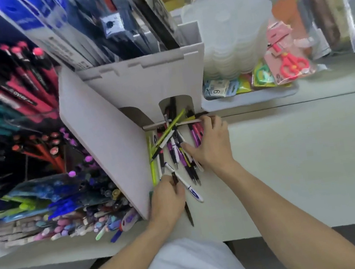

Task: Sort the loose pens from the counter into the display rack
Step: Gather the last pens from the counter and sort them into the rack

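Stationery shop; pale worktop [290, 164]. Pens [175, 150]: loose heap beside grey rack [105, 144]. Left hand [167, 200]: fingers curled round 1 dark pen [175, 178]. Right hand [212, 145]: spread flat, steadying heap. Advice: lift singly, match colour, then slot.

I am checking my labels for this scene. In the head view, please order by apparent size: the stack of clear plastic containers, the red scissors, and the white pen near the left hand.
1. Stack of clear plastic containers
2. Red scissors
3. White pen, thinner though closer to the camera
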`<state>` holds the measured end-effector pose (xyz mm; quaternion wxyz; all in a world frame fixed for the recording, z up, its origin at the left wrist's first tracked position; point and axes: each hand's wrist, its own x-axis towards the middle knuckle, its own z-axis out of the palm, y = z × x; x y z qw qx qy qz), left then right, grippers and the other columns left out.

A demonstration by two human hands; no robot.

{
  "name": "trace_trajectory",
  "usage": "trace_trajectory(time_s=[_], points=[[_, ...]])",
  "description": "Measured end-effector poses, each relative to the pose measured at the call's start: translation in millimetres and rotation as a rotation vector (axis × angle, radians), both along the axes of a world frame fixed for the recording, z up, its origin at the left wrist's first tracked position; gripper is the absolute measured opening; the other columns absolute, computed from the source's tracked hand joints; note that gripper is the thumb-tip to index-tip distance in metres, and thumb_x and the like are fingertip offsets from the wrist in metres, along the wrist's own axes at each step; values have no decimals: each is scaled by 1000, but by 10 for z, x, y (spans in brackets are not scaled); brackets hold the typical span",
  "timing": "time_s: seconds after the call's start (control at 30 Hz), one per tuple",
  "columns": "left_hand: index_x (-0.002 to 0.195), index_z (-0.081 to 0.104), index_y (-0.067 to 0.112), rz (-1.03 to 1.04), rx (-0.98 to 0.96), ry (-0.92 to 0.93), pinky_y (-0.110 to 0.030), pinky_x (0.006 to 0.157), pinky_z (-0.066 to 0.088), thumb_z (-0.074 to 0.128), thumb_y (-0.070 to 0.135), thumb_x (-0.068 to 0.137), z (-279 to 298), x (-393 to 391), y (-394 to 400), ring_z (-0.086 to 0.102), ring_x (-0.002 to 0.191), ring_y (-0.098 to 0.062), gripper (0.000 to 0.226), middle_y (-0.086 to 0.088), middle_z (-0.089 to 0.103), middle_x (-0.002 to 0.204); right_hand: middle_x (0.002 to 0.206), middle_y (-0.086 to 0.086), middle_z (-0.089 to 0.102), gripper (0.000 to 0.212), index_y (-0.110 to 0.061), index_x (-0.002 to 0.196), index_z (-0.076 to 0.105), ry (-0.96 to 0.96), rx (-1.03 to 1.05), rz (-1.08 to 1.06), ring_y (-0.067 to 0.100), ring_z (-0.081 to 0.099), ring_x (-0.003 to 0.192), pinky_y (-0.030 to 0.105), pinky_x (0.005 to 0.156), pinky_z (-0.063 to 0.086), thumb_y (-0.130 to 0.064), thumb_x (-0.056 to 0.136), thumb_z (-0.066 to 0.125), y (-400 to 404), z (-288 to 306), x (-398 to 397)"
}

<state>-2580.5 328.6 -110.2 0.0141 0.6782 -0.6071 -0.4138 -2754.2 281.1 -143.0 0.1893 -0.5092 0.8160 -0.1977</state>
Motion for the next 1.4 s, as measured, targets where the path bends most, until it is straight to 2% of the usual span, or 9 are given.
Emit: trace_trajectory(time_s=[0.13,0.27,0.4,0.47,0.63,0.93,1.1,1.2,1.4], points=[[115,55,14,207,-154,117,-32,73,47,48,23,104,68,-121,-116,61,86,-19,16,1,64,95,126,10,48,71,-16,126,53,139,-15,66,30,43,117,43,99,41,-62,75,67,28,-12,-19],[127,54,14,364,-201,167,-12,74,41,49,25,104,47,-228,-313,58,89,-7,26,3,60,107,112,1,54,63,-17,123,53,74,-2,140,23,48,106,39,90,46,-57,78,70,20,-1,-72],[135,47,10,413,-115,130,-28,94,44,63,31,97,-30,-358,-345,55,114,-20,46,-6,52,128,109,6,55,56,-12,123,56,-85,18,145,28,55,100,38,81,50,-41,80,76,117,6,5],[137,45,7,453,-87,142,-24,88,42,67,34,94,-29,-416,-361,56,111,-19,55,-6,50,128,108,6,56,50,-13,124,59,-171,33,151,27,58,97,33,75,47,-32,81,77,158,31,68],[112,61,10,493,-15,235,-20,66,46,70,27,93,-53,-530,-392,67,90,-17,27,2,68,98,101,1,61,37,-18,120,70,-214,46,144,22,63,83,24,67,39,-33,86,74,314,49,117],[118,65,8,579,196,309,-33,79,56,61,32,99,-90,-500,-320,68,92,-25,31,-7,72,104,86,-5,55,27,-33,123,72,-503,101,124,7,54,75,8,65,36,-30,98,63,626,108,149],[112,63,12,516,262,303,-41,76,61,60,33,99,-71,-424,-224,69,80,-27,25,-13,72,100,85,-6,71,21,-31,111,78,-747,104,-95,6,64,75,21,67,47,-24,100,61,857,77,210],[114,63,14,499,261,309,-46,87,59,59,35,99,-39,-378,-196,70,92,-28,26,-8,73,101,88,-11,79,26,-28,119,76,-887,78,-199,15,71,77,32,72,59,-19,97,66,935,95,206],[88,59,23,482,277,389,-31,83,48,65,39,96,50,-353,-136,64,90,-17,19,-1,70,97,79,-8,76,23,-31,113,79,-931,58,-170,5,59,63,17,60,44,-20,95,69,1040,146,239]])
